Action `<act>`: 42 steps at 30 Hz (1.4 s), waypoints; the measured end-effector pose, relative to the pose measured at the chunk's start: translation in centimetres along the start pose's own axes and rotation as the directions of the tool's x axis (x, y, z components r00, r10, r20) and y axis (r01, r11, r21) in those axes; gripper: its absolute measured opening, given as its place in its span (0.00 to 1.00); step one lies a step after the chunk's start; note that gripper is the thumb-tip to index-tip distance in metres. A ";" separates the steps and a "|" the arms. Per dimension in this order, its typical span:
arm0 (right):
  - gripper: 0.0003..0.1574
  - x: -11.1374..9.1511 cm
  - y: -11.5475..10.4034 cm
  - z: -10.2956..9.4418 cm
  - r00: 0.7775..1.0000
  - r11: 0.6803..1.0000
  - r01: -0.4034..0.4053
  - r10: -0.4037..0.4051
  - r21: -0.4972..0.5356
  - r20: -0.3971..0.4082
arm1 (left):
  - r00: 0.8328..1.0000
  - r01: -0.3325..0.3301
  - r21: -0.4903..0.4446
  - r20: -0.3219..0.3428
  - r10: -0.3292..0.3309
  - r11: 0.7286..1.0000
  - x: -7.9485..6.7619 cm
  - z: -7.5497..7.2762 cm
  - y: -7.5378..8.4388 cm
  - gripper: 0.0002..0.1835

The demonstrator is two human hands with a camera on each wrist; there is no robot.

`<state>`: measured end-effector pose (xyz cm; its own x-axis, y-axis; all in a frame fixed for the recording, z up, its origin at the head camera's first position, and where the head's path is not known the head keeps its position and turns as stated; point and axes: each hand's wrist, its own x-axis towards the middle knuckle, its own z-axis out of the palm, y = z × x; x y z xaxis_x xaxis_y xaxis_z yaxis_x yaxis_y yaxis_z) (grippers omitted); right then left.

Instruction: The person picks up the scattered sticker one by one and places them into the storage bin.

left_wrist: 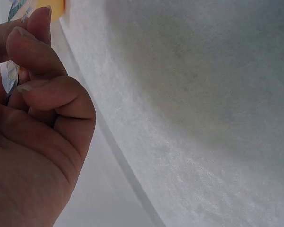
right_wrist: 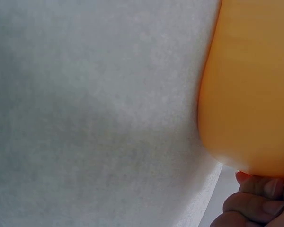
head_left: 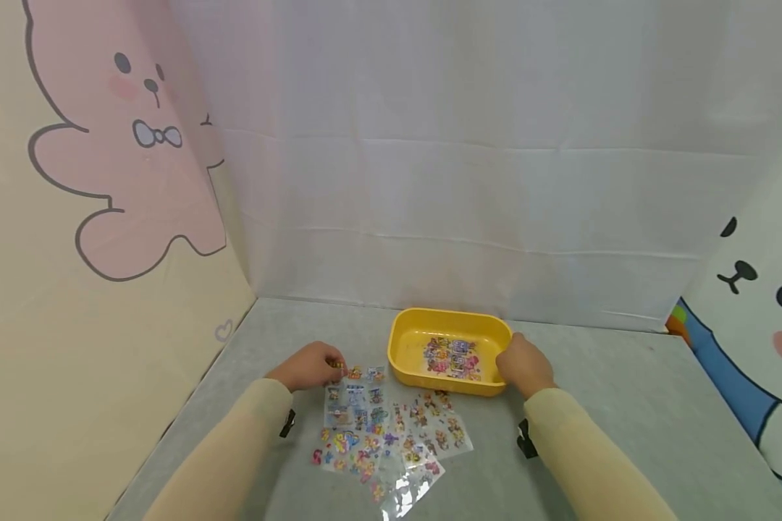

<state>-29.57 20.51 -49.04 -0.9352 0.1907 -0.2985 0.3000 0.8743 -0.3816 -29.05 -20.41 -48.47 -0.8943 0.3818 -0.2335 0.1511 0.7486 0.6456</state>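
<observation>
My left hand (head_left: 310, 366) pinches a clear sticker sheet (head_left: 356, 402) by its upper left corner; part of it shows between thumb and fingers in the left wrist view. On the right, my right hand (head_left: 525, 365) grips the right end of a yellow tray (head_left: 400, 340), its fingers curled at the rim. In the right wrist view the tray's outer wall (right_wrist: 251, 90) fills the right side, with fingertips at its edge. Inside the tray lies a sheet of colourful stickers (head_left: 452, 357).
More transparent sticker sheets (head_left: 439, 427) lie overlapping in front of the tray, with a shiny one (head_left: 407, 485) nearest me. A grey cloth-like surface (head_left: 495, 463) lies underneath. A white curtain (head_left: 469, 181) hangs behind, and a panel with a pink bear (head_left: 130, 181) stands at left.
</observation>
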 end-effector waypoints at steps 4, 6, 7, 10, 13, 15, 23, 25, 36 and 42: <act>0.36 0.2 0.2 0.0 1.000 1.000 0.001 -0.001 -0.013 0.005 | 1.000 -0.018 -0.030 0.012 0.019 0.999 0.0 -0.3 -0.1 0.06; 0.36 0.2 0.3 0.1 1.000 1.000 0.003 -0.003 -0.010 0.007 | 1.000 -0.019 -0.030 0.019 0.019 0.999 0.0 -0.5 0.0 0.06; 0.36 0.2 0.4 0.2 1.000 1.000 0.004 -0.004 -0.010 0.006 | 0.999 -0.023 -0.031 0.025 0.023 0.999 0.0 -0.6 0.0 0.07; 0.36 0.2 0.3 0.2 1.000 1.000 0.008 -0.008 0.001 0.000 | 0.999 -0.027 -0.027 0.028 0.028 0.999 0.1 -1.1 0.1 0.08; 0.35 0.3 0.4 0.2 1.000 1.000 0.012 -0.012 -0.001 -0.010 | 0.999 -0.041 -0.036 0.030 0.043 0.998 0.3 -1.6 0.4 0.09; 0.34 0.2 0.4 0.3 1.000 1.000 0.012 -0.012 0.000 -0.015 | 0.999 -0.045 -0.037 0.029 0.046 0.998 0.4 -1.8 0.8 0.09; 0.34 0.3 0.4 0.2 1.000 1.000 0.005 -0.005 -0.010 -0.015 | 0.999 -0.047 -0.040 0.013 0.048 0.998 1.5 -1.7 2.8 0.12; 0.35 0.3 0.3 0.2 1.000 1.000 0.002 -0.002 -0.012 -0.015 | 0.999 -0.049 -0.036 0.012 0.049 0.998 2.0 -1.5 3.2 0.13; 0.35 0.1 0.0 0.5 1.000 1.000 -0.007 0.007 0.004 -0.012 | 0.998 -0.065 0.018 0.022 0.065 0.998 4.7 -1.0 5.7 0.11; 0.35 0.0 0.0 0.4 1.000 1.000 -0.007 0.007 -0.002 -0.022 | 0.999 -0.050 0.070 0.009 0.050 0.996 6.4 -0.5 7.7 0.10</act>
<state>-29.52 20.36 -49.43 -0.9368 0.2069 -0.2819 0.3067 0.8736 -0.3779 -33.82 -12.44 -44.62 -0.8820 0.4233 -0.2072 0.2248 0.7643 0.6044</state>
